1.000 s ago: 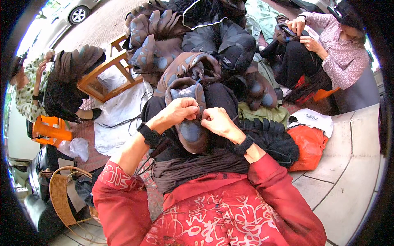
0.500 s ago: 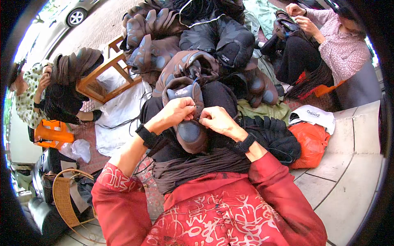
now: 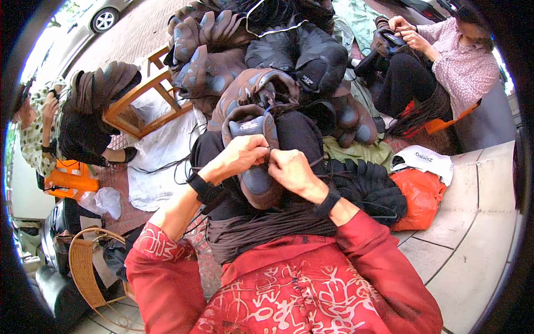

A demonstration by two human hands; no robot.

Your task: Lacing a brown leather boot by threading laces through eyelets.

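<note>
A brown shoe upper point(image 3: 258, 186) with a blue-grey toe and tongue lies on my lap, toe toward me. My left hand point(image 3: 242, 153) pinches at the left side of its lace opening. Close beside it, my right hand point(image 3: 295, 172) is closed at the right side, thumb and forefinger together. What they pinch seems to be a thin dark shoelace, mostly hidden by the fingers. Behind this upper rests a stack of matching brown uppers point(image 3: 253, 89). A thick bundle of brown laces point(image 3: 267, 228) lies across my lap.
Piled uppers point(image 3: 295, 55) stand ahead, by a wooden stool frame point(image 3: 144, 106). Black uppers point(image 3: 367, 189) and a red bag point(image 3: 420, 197) lie at right. One person point(image 3: 459, 72) handles an upper at right; another point(image 3: 39, 128) sits at left. A wicker chair point(image 3: 83, 267) stands lower left.
My right hand has moved slightly left and down, its fingers now nearer my left hand. The shoe upper stays in place on my lap.
</note>
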